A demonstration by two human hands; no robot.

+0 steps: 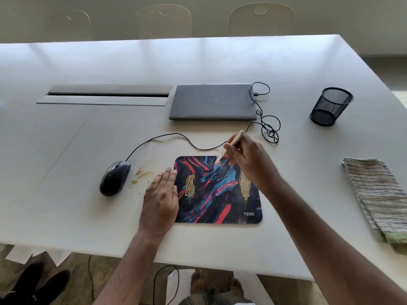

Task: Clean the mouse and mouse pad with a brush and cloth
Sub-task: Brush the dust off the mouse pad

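Note:
A dark mouse pad [217, 194] with red and blue swirls lies near the table's front edge, with crumbs on it at the right. My right hand [246, 159] holds a small wooden-handled brush [231, 145], its bristles touching the pad's far edge. My left hand [161, 194] lies flat, fingers together, on the pad's left edge and the table. The black wired mouse [115, 178] sits on the table left of the pad, with tan crumbs [139, 176] scattered between them. A folded striped cloth [378, 199] lies at the right.
A closed grey laptop [212, 102] lies behind the pad, the mouse cable [264, 126] looping to its right side. A black mesh pen cup [331, 106] stands at the far right. A cable slot [108, 94] is set into the white table [77, 139]. Chairs [261, 19] stand beyond.

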